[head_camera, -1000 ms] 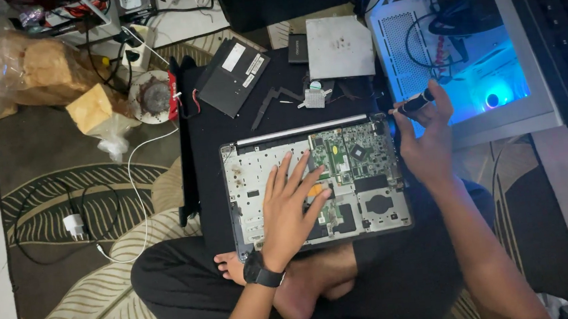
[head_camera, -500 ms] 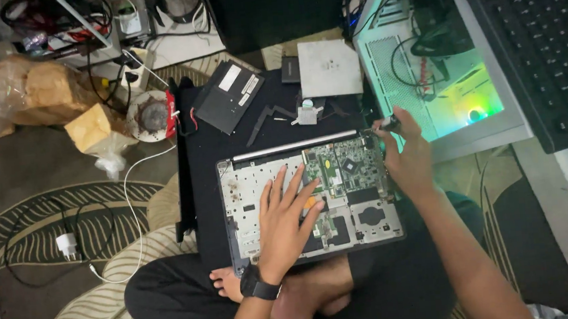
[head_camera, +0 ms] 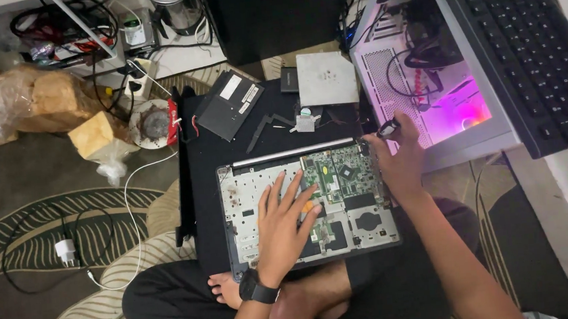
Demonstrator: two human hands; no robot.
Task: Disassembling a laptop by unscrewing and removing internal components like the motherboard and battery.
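Your left hand [head_camera: 283, 230] is lying flat, fingers spread, on the opened grey laptop chassis [head_camera: 253, 202]; your right hand [head_camera: 399, 164] is gripping a small black-handled tool [head_camera: 388, 129].

Left hand [head_camera: 288, 223] flat, right hand [head_camera: 399, 160] gripping.

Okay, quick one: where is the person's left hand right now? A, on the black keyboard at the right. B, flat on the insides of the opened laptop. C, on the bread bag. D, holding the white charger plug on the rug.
B: the left hand lies palm down, fingers spread, on the opened laptop, over its green circuit board; the right hand is at the laptop's top right corner.
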